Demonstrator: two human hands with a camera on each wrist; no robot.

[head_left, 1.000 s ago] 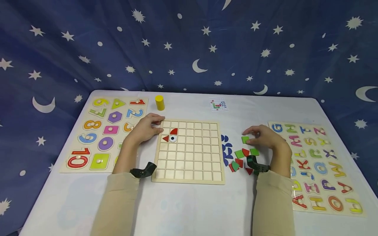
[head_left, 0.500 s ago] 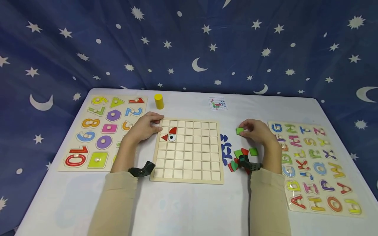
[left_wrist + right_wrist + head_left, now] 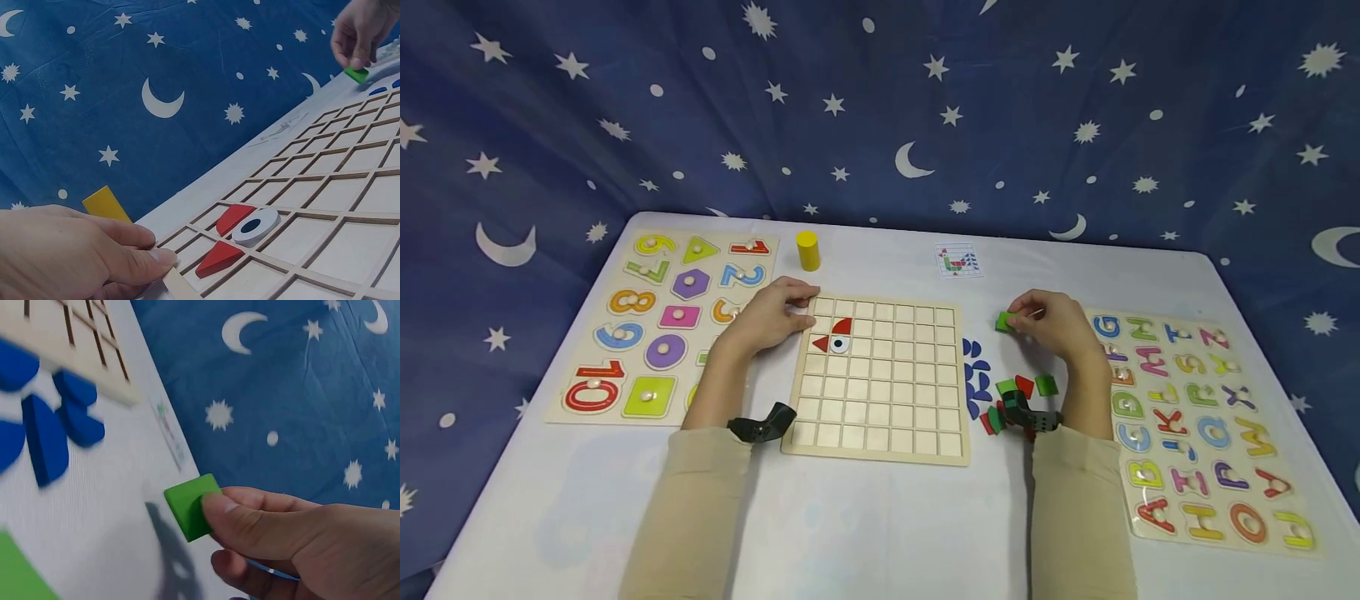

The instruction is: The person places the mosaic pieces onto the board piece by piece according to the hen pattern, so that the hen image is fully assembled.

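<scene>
In the head view my left hand [image 3: 767,317] grips the upper left edge of the wooden grid board [image 3: 880,387], its thumb on the rim. A red quarter-round tile [image 3: 844,326], a red triangle tile [image 3: 821,343] and a white eye tile [image 3: 250,229] sit in cells near that corner. Beyond the board's right side, my right hand [image 3: 1052,321] pinches a green square tile [image 3: 187,503] between thumb and fingers. The right wrist view shows this tile tilted, held above the white tabletop, with a shadow below.
Blue rounded tiles [image 3: 982,365] lie along the board's right edge. Red and green tiles, including a green square [image 3: 1046,385], are near the right wrist. A pattern card [image 3: 958,261] and yellow cylinder [image 3: 808,252] stand behind. Number [image 3: 646,358] and letter [image 3: 1210,467] puzzle boards flank the grid.
My right hand has lifted the green square tile and carried it up and slightly left, away from the loose tiles. The left hand has stayed at the board's edge.
</scene>
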